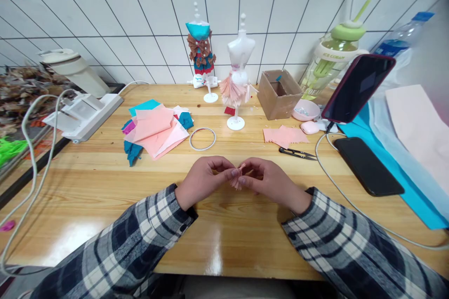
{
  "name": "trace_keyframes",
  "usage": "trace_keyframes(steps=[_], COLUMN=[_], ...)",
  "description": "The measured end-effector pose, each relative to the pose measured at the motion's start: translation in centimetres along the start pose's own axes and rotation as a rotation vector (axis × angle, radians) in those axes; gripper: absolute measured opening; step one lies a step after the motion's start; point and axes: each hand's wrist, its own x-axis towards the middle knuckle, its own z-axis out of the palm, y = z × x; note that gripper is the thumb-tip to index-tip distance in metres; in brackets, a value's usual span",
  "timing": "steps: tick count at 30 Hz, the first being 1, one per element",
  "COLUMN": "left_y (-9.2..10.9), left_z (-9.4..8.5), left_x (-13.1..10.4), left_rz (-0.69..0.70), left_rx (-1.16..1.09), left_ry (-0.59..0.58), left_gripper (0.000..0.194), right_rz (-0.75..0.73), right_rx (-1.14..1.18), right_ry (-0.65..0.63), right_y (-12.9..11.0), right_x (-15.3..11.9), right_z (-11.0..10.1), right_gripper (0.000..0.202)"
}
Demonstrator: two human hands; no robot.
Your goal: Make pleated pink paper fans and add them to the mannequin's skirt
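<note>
Between my two hands, over the middle of the wooden table, is a small gathered piece of pink crepe paper (237, 183). My left hand (206, 180) pinches it from the left, thumb against fingers. From the right, my right hand (268, 180) pinches the same piece, its fingertips almost touching the left ones. Beyond them a white mannequin (241, 51) stands upright with a pleated pink paper skirt (233, 89). Pink paper pieces with a fringed edge (286, 136) lie behind my right hand, beside black thread snips (297, 153).
Stacked paper sheets (154, 126) and a ring (202, 139) lie left. A dressed mannequin (199, 51), cardboard box (278, 96) and bowl (306, 110) stand behind. Right are a propped phone (359, 86), a flat phone (368, 166) and a cable; left, a power strip (93, 117).
</note>
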Motion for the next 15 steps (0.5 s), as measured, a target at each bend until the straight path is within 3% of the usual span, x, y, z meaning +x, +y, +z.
trace_keyframes(steps=[2,9,15], left_y=[-0.15,-0.6,-0.46], left_z=[0.16,0.12,0.57], left_x=[0.05,0.47,0.31], left_rz=[-0.017,0.0,-0.019], left_rx=[0.003,-0.048,-0.071], left_ry=[0.027,0.088,0.064], left_gripper=[0.028,0.032,0.033], right_rz=[0.07,0.067,0.118], right_rx=[0.073,0.353,0.559], right_ry=[-0.053,-0.117,-0.095], right_y=[-0.13,-0.05,0.04], right_x=[0.13,0.16,0.01], right_z=[0.05,-0.53,0.24], right_gripper=[0.024,0.018,0.039])
